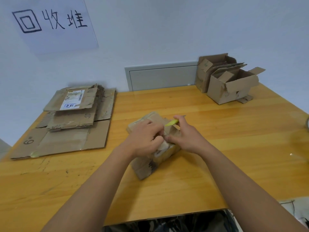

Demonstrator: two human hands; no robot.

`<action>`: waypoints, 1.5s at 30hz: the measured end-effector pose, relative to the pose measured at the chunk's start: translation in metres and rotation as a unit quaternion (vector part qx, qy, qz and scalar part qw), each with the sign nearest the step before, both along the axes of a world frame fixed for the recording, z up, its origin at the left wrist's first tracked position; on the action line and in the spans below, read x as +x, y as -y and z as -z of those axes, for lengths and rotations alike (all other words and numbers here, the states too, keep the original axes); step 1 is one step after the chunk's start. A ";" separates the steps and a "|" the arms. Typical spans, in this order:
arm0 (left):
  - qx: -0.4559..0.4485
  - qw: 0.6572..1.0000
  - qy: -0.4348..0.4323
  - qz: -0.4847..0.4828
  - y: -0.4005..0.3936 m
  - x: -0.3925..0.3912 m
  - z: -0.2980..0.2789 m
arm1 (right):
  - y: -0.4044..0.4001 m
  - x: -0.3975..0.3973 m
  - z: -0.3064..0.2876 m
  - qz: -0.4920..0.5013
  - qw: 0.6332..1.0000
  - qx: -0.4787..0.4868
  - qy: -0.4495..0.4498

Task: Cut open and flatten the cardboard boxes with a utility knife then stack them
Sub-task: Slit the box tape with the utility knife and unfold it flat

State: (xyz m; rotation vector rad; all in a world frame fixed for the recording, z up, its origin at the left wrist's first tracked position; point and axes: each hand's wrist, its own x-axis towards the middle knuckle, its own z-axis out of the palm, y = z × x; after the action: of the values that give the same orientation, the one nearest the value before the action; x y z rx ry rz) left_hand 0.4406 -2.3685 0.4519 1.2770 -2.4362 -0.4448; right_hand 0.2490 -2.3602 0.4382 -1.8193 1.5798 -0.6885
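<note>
1. Small cardboard box [150, 158]: centre of frame, on the wooden table [217, 173].
2. Left hand [145, 138]: fingers curled, gripping the box top.
3. Right hand [185, 134]: clasps a yellow-green utility knife [172, 122], fingertips touching the box.
4. Flattened cardboard stack [71, 121]: left of frame.
5. Uncut open boxes [229, 81]: upper right.

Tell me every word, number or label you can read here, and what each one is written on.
"回收堆": handwritten in black on the white sheet on the wall.
"6" with a small mark beside it, seen sideways: handwritten on the bottom flattened carton of the stack.
Shipping label on the top flattened carton: printed lines and barcode too small to read; its blue-framed characters are blurred.
</note>
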 end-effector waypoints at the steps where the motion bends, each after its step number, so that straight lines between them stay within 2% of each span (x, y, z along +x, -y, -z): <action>1: 0.017 1.000 -0.008 -0.004 -0.002 0.000 0.000 | 0.002 -0.004 0.001 0.007 1.000 -0.002 0.005; 7: 0.044 0.990 0.122 0.047 -0.010 0.001 -0.003 | 0.011 -0.015 0.013 0.051 0.997 -0.047 0.027; 10: -0.016 0.984 0.158 0.075 -0.006 -0.002 -0.005 | 0.012 -0.016 0.018 0.076 0.995 -0.065 0.020; 13: -0.009 0.984 0.156 0.084 0.002 -0.008 -0.009 | 0.003 -0.019 0.020 0.128 0.979 -0.158 -0.011; 16: 0.005 0.992 0.124 0.040 0.006 -0.015 -0.008 | -0.019 -0.027 0.021 0.180 0.945 -0.256 0.099; 17: -0.007 0.992 0.120 0.028 0.006 -0.019 -0.006 | -0.028 -0.029 0.022 0.190 0.937 -0.248 0.154; 20: -0.050 0.991 0.120 0.008 0.002 -0.033 0.003 | -0.047 -0.031 0.024 0.186 0.916 -0.146 0.325; 22: -0.062 0.991 0.115 0.006 0.000 -0.037 0.008 | -0.055 -0.030 0.026 0.176 0.901 -0.099 0.384; 25: -0.046 0.994 0.101 0.015 0.000 -0.034 0.011 | -0.062 -0.026 0.028 0.169 0.886 -0.072 0.426; 33: -0.003 0.998 0.054 0.018 0.008 -0.031 0.012 | -0.062 -0.026 0.031 0.151 0.895 -0.078 0.413; 45: 0.001 0.998 0.060 0.016 0.010 -0.033 0.012 | -0.061 -0.028 0.032 0.092 0.904 -0.050 0.415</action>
State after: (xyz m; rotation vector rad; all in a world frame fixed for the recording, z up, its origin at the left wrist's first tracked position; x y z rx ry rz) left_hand 0.4080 -2.3781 0.4397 1.3029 -2.5583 -0.3903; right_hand 0.2212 -2.2993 0.4062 -1.1646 1.1314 -1.4206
